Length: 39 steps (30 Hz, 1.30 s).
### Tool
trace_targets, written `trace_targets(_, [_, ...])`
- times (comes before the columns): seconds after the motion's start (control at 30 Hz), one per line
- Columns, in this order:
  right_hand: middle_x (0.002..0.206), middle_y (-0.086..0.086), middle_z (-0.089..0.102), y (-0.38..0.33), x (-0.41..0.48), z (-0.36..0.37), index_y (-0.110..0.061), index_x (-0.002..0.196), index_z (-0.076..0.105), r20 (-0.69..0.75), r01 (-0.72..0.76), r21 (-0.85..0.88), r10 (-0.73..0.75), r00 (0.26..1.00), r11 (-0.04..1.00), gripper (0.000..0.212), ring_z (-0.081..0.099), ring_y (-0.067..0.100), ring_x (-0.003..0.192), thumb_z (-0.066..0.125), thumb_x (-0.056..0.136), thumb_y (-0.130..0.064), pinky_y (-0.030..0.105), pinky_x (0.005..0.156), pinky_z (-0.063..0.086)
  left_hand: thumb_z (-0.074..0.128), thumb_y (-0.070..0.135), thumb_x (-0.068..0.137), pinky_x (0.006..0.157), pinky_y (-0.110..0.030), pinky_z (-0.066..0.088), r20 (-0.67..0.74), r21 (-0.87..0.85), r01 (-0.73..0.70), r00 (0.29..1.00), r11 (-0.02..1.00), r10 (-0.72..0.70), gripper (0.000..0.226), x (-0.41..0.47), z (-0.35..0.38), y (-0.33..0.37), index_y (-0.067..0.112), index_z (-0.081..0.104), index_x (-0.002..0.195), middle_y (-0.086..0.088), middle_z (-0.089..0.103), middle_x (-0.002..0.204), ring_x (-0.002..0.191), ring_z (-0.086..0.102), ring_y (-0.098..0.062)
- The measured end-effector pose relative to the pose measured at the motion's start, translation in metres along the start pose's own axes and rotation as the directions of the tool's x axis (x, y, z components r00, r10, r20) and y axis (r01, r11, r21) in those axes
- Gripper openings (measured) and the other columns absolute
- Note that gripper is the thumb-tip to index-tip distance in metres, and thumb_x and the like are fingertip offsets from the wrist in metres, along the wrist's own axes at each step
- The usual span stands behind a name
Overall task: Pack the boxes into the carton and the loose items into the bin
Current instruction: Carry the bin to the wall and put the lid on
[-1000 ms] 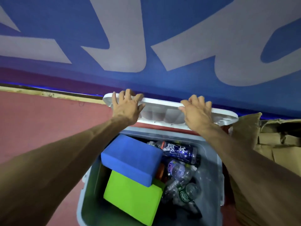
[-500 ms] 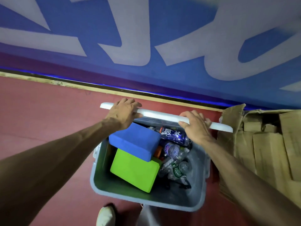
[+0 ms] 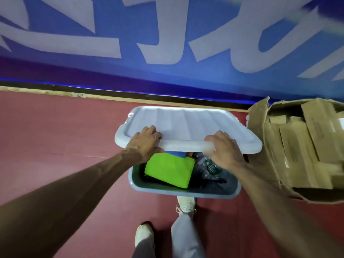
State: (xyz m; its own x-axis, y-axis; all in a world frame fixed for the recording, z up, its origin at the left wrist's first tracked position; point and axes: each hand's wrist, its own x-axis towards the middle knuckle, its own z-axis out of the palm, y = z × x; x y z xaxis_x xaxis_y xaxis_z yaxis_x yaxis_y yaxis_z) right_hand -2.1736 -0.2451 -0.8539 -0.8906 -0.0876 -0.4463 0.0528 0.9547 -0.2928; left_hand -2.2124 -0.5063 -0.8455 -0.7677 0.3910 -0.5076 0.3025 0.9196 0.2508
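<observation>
Both hands hold the pale lid [image 3: 186, 123] by its near edge. The left hand [image 3: 144, 144] grips it close to the left corner: its fingers [image 3: 149, 131] lie together on the top of the lid and bend over the rim, and the thumb is hidden. The right hand [image 3: 223, 151] grips the same edge nearer to the right corner, its fingers [image 3: 221, 135] also curled on the top side. The lid stretches away from the fingertips and covers the far part of the grey bin [image 3: 182, 190]; if its far edge touches the bin I cannot tell.

Under the fingers the near part of the bin is open. A green block [image 3: 171, 170] lies inside, below and between the two hands. A small piece of a blue block [image 3: 176, 154] shows just under the lid's rim. Clear bottles [image 3: 210, 168] lie under the right hand.

To the right of the right-hand fingers, just beside the bin, stands the open carton [image 3: 260, 127] with brown boxes [image 3: 297, 142] inside. Everything stands on a red floor [image 3: 55, 127], and one white shoe [image 3: 186, 203] is at the bin's near wall
</observation>
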Motion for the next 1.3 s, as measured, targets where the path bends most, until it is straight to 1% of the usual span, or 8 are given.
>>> trace_targets(0.17, [0.111, -0.004, 0.05, 0.002, -0.056, 0.065, -0.024, 0.116, 0.054, 0.029, -0.016, -0.051, 0.017, 0.999, 0.999, 0.04, 0.043, 0.019, 0.111, 0.069, 0.082, -0.036, 0.031, 0.091, 0.034, 0.062, 0.04, 0.087, 0.091, -0.034, 0.036, 0.047, 0.02, -0.052, 0.998, 0.998, 0.051, 0.045, -0.039, 0.066, 0.005, 0.017, 0.049, 0.123, -0.003, 0.045, 0.121, 0.115, 0.043, -0.022])
trace_targets(0.43, [0.087, 0.004, 0.06, 0.029, -0.075, 0.201, -0.012, 0.089, 0.063, -0.157, -0.026, -0.129, 0.005, 0.988, 0.991, 0.043, 0.058, 0.028, 0.084, 0.089, 0.056, -0.019, 0.039, 0.071, 0.048, 0.062, 0.032, 0.088, 0.081, -0.033, 0.033, -0.012, 0.107, -0.083, 0.996, 0.991, 0.085, 0.043, -0.042, 0.193, 0.004, 0.014, 0.044, 0.124, -0.003, 0.047, 0.12, 0.11, 0.045, -0.024])
trace_targets(0.63, [0.091, 0.005, 0.061, 0.038, -0.068, 0.257, -0.011, 0.093, 0.065, -0.257, -0.021, -0.05, 0.007, 0.966, 0.999, 0.04, 0.058, 0.03, 0.088, 0.073, 0.057, 0.005, 0.037, 0.071, 0.046, 0.082, 0.007, 0.055, 0.057, -0.034, 0.043, -0.131, 0.09, -0.027, 0.991, 0.996, 0.039, 0.045, -0.032, 0.248, -0.007, 0.009, 0.061, 0.095, -0.009, 0.059, 0.084, 0.069, 0.057, -0.031])
trace_targets(0.73, [0.088, 0.006, 0.062, 0.035, -0.068, 0.253, -0.011, 0.091, 0.067, -0.261, -0.02, 0.003, 0.02, 0.965, 1.0, 0.029, 0.06, 0.03, 0.082, 0.068, 0.064, 0.002, 0.037, 0.068, 0.048, 0.069, 0.017, 0.076, 0.076, -0.039, 0.043, -0.087, -0.013, 0.056, 0.995, 0.998, -0.057, 0.04, -0.035, 0.246, -0.002, 0.011, 0.056, 0.114, -0.008, 0.055, 0.107, 0.093, 0.053, -0.03])
trace_targets(0.87, [0.081, 0.01, 0.063, 0.032, -0.067, 0.237, -0.007, 0.082, 0.068, -0.128, -0.029, 0.017, 0.031, 0.991, 0.999, 0.024, 0.063, 0.034, 0.077, 0.052, 0.067, 0.002, 0.036, 0.06, 0.051, 0.057, 0.022, 0.089, 0.095, -0.036, 0.041, 0.106, -0.143, 0.086, 0.992, 0.986, -0.072, 0.04, -0.037, 0.226, -0.008, 0.016, 0.047, 0.127, -0.005, 0.043, 0.128, 0.116, 0.041, -0.025])
trace_targets(1.0, [0.086, 0.014, 0.062, 0.029, -0.064, 0.234, -0.005, 0.084, 0.067, 0.069, -0.074, 0.028, 0.072, 0.995, 0.997, 0.024, 0.062, 0.038, 0.085, 0.056, 0.068, 0.009, 0.041, 0.064, 0.053, 0.056, 0.021, 0.091, 0.106, -0.035, 0.036, 0.257, -0.167, 0.105, 0.965, 0.98, -0.059, 0.05, -0.039, 0.215, -0.012, 0.02, 0.042, 0.139, -0.004, 0.039, 0.135, 0.125, 0.037, -0.023])
trace_targets(1.17, [0.119, 0.009, 0.055, 0.027, -0.061, 0.219, -0.012, 0.117, 0.062, 0.255, -0.093, -0.029, 0.098, 0.962, 0.995, 0.035, 0.049, 0.03, 0.114, 0.043, 0.088, -0.004, 0.037, 0.093, 0.042, 0.057, 0.022, 0.091, 0.111, -0.036, 0.033, 0.311, -0.196, 0.158, 0.946, 0.968, -0.092, 0.058, -0.046, 0.219, -0.008, 0.019, 0.035, 0.145, -0.002, 0.034, 0.143, 0.131, 0.032, -0.022])
trace_targets(1.3, [0.122, 0.008, 0.053, 0.019, -0.051, 0.206, -0.015, 0.116, 0.062, 0.341, -0.082, -0.121, 0.119, 0.932, 0.989, 0.037, 0.049, 0.028, 0.116, 0.043, 0.085, -0.008, 0.038, 0.099, 0.039, 0.054, 0.022, 0.093, 0.11, -0.036, 0.034, 0.365, -0.284, 0.22, 0.925, 0.933, -0.107, 0.056, -0.048, 0.22, -0.008, 0.018, 0.035, 0.146, -0.001, 0.035, 0.146, 0.132, 0.036, -0.021])
